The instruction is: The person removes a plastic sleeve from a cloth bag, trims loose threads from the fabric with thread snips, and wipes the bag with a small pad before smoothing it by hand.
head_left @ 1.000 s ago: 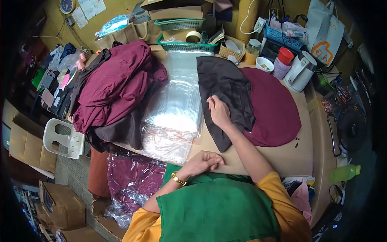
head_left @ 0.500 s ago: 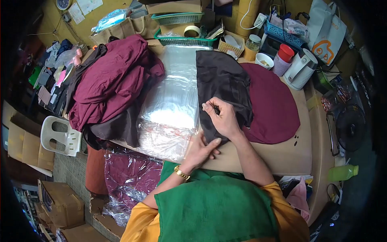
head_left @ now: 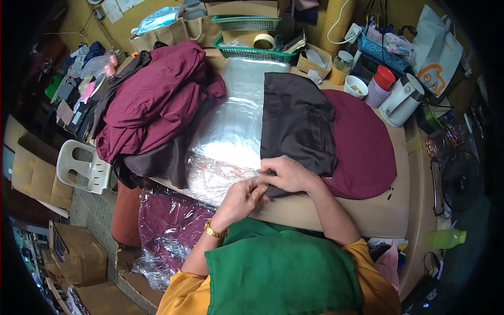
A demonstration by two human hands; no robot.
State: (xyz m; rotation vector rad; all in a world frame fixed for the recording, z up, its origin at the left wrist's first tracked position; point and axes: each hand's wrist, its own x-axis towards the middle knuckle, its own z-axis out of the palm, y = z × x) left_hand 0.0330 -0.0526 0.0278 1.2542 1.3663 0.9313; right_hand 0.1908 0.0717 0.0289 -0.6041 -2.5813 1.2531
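Note:
A black cloth (head_left: 296, 123) lies on the table, overlapping a rounded maroon cloth (head_left: 362, 147) on its right. My right hand (head_left: 287, 174) is over the near edge of the black cloth, its fingers curled together. Close against its fingertips is my left hand (head_left: 242, 198), also with fingers pinched, at the near table edge. Anything between the fingertips is too small to make out. Left of the black cloth lies a stack of clear plastic bags (head_left: 226, 126), and further left a heap of maroon and black cloth (head_left: 152, 100).
Green baskets (head_left: 252, 52), a white bowl (head_left: 356, 86), a jar (head_left: 342, 64), a red-lidded tumbler (head_left: 379, 86) and a white kettle (head_left: 401, 100) stand along the back. A white stool (head_left: 84, 167) is at the left. Bagged maroon cloth (head_left: 170, 226) sits below the table edge.
My right hand has moved down from the middle of the black cloth to its near edge. My left hand has risen slightly, and the two hands have come together. The view has shifted a little.

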